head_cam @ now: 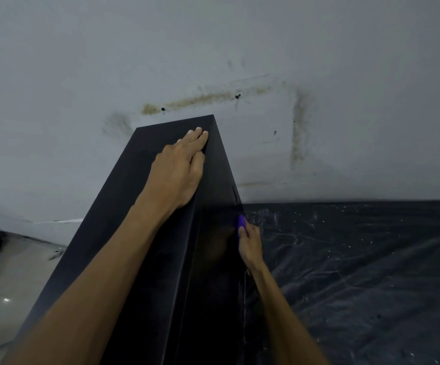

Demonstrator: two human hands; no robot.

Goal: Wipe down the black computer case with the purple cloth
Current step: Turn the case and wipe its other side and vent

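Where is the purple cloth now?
In the head view, the purple cloth is right of centre, gripped by the right hand against the right side of the black computer case.

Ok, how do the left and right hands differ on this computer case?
The left hand lies flat on top of the black computer case, fingers straight; the right hand sits lower, at the case's right side face. The left hand holds nothing; the right hand grips the purple cloth, of which only a small part shows. Both hands are at the case, with bare forearms.
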